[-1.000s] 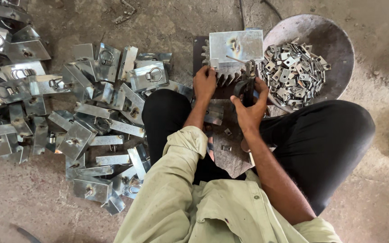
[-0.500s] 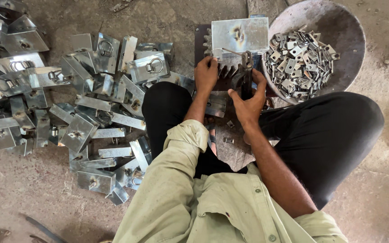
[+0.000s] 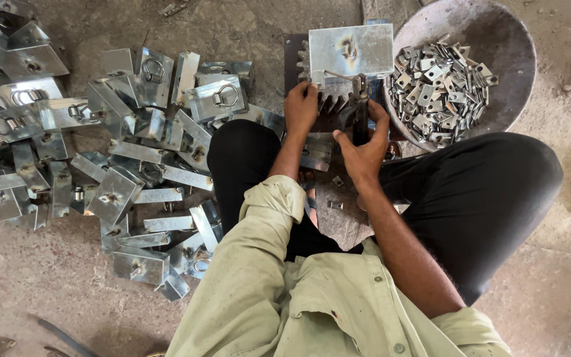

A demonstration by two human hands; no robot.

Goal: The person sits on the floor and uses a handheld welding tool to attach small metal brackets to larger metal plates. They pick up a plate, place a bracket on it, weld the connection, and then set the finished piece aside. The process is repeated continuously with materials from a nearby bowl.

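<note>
Item one: your left hand, at 12 o'clock from your knees, fingers curled down onto the lower left edge of a bent shiny metal plate; whether it grips the plate or only presses on it cannot be told. Item two: your right hand, just at 3 o'clock of the left, closed around a dark upright tool whose top meets the plate's lower edge. Item three: the plate itself, standing at 12 o'clock of both hands, on a dark toothed base that shows along its left side and beneath it. Item four: a round dark metal pan at 2 o'clock, just beside the plate, holding a heap of small flat metal pieces. Item five: a loose pile of bent metal brackets, many with ring fittings, spread over the floor from 9 to 11 o'clock, touching your left leg. Item six: a few small metal bits on the floor between your legs, at 6 o'clock of your hands.
</note>
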